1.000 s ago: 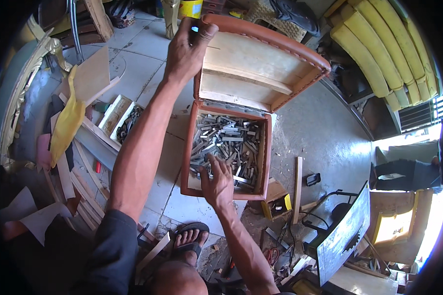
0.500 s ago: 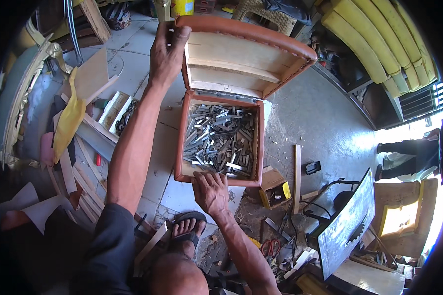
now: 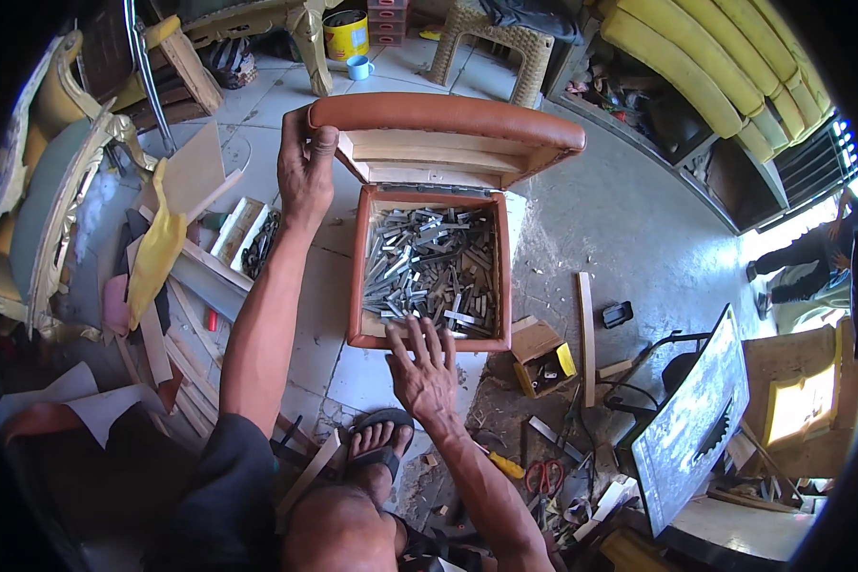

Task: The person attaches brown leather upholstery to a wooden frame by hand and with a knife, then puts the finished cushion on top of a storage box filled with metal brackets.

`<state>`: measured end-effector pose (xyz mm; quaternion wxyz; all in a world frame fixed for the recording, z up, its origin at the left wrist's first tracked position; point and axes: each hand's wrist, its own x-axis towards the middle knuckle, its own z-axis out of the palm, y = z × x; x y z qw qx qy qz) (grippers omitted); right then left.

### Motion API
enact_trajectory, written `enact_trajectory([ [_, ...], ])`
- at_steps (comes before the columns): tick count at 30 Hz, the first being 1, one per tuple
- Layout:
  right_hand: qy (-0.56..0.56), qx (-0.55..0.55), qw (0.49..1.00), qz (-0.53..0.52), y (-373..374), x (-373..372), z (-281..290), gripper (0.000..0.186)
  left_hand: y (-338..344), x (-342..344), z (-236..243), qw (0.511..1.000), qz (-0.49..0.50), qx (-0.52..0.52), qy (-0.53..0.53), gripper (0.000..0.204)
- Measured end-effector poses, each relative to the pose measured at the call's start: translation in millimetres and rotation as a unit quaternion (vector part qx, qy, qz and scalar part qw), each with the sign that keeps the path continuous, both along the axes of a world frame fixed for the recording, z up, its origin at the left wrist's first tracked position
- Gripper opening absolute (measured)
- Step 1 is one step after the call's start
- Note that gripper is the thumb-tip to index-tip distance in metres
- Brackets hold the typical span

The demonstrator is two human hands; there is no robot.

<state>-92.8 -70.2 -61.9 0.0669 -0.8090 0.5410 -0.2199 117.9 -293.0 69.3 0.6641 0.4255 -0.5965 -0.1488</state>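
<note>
A square box covered in reddish-brown leather (image 3: 359, 276) stands on the floor in front of me, filled with short grey metal strips (image 3: 429, 257). Its hinged padded lid (image 3: 448, 112) is raised, with pale bare wood on the underside. My left hand (image 3: 308, 176) grips the lid's left corner, thumb on the near side. Over the box's near rim, my right hand (image 3: 424, 377) is spread with fingertips at the edge of the metal strips. It holds nothing; whether it touches the rim I cannot tell.
Right of the box are a small yellow-and-brown carton (image 3: 543, 357), a wooden batten (image 3: 586, 334) and a table saw (image 3: 691, 419). Red-handled scissors (image 3: 544, 476) lie near my right forearm. Wood offcuts (image 3: 186, 381) crowd the left. A woven-pattern stool (image 3: 500, 43) stands behind. Someone's legs (image 3: 801, 262) show far right.
The lid has tilted down toward me, with my left hand still on it. My right hand has loosened from the near rim and its fingers have spread forward over the edge.
</note>
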Motion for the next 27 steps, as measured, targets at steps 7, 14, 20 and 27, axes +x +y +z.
enact_trajectory([
  [7,0.109,0.064,0.979,-0.158,25.5,-86.1,-12.9,0.07,9.0,0.0,-3.2,1.0,-0.008,-0.006,0.002,0.059],
  [14,-0.103,0.126,0.929,-0.333,50.0,-160.0,-24.5,0.063,32.0,-14.6,-7.3,0.999,-0.021,-0.023,0.013,0.053],
  [20,-0.175,0.079,0.934,-0.302,40.1,-136.9,-10.6,0.05,50.0,1.1,-17.8,0.999,-0.041,0.031,0.009,0.059],
  [27,-0.231,0.116,0.914,-0.313,42.0,-136.2,-7.4,0.04,89.3,-6.3,-30.8,0.991,-0.106,0.062,0.052,0.062],
])
